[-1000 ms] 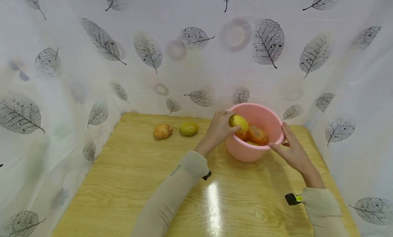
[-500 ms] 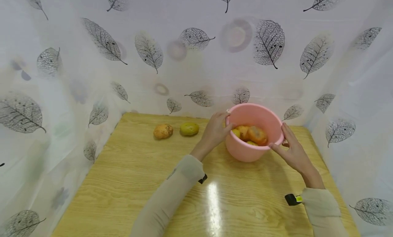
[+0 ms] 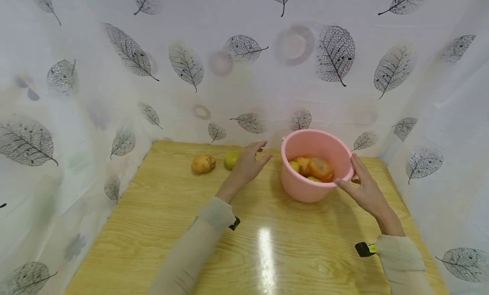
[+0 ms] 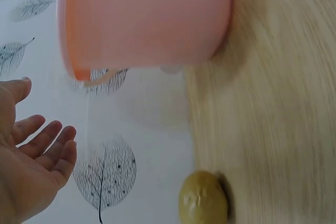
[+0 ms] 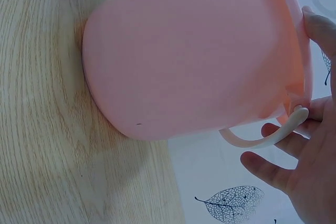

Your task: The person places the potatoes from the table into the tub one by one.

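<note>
A pink bucket (image 3: 305,192) with a pale handle (image 5: 265,139) stands on the table, holding several yellow and orange-brown, potato- and mango-like pieces (image 3: 320,168). My right hand (image 3: 364,191) rests at its right rim, thumb on the near edge and fingers spread along the outside by the handle. Left of the bucket, apart from it, my left hand (image 3: 244,167) is in the air with nothing in it, fingers relaxed and bent a little. It partly covers a yellow-green mango-like fruit (image 3: 230,160) in the head view. Beside that fruit lies a brown, mottled potato (image 3: 203,164).
The wooden table (image 3: 160,227) ends at the back against a white curtain (image 3: 259,82) printed with leaves. The same curtain hangs on both sides. Small black wrist cameras (image 3: 365,249) sit at both cuffs.
My left hand has let a yellow-green fruit down into the bucket, then come out and moved left toward the fruit on the table. The right hand and bucket stay in place.
</note>
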A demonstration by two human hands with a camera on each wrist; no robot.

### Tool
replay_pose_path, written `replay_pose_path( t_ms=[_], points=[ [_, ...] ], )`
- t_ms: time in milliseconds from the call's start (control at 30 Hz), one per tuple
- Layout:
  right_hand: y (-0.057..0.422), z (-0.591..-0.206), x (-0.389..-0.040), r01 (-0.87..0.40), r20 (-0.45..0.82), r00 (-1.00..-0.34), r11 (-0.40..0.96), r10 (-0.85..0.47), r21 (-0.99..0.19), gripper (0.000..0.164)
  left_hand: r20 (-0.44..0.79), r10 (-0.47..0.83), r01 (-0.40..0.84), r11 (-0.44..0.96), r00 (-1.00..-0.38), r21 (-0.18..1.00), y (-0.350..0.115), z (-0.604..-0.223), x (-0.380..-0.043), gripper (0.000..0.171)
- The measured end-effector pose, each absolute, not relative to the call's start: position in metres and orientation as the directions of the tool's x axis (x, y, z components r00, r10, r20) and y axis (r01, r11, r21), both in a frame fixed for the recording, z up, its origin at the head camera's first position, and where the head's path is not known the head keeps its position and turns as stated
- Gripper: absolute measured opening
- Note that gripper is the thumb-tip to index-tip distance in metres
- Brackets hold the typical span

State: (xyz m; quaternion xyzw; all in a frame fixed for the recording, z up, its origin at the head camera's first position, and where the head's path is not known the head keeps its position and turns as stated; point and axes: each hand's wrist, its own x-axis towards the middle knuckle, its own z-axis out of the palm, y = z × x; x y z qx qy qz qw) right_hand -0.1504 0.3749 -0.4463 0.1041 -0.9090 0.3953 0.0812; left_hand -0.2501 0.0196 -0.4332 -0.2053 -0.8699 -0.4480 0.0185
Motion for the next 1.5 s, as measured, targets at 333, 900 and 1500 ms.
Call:
replay_pose_path(
  t_ms=[333, 900, 1500],
  points=[
    [0.374, -0.445, -0.149, -0.259, 0.234, -0.964, 0.668, -0.129, -0.698, 0.088, 0.242, 0.272, 0.352, 0.504, -0.931, 0.789, -0.038, -0.435, -0.260, 0.054],
    [0.374, -0.447, -0.148, -0.256, 0.234, -0.964, 0.669, -0.125, -0.698, 0.088, 0.215, 0.190, 0.285, 0.537, -0.958, 0.794, -0.119, -0.434, -0.262, 0.057],
    [0.373, -0.445, -0.149, -0.244, 0.221, -0.968, 0.680, -0.123, -0.691, 0.089, 0.189, 0.117, 0.222, 0.525, -0.975, 0.822, -0.174, -0.445, -0.260, 0.061]
  ],
)
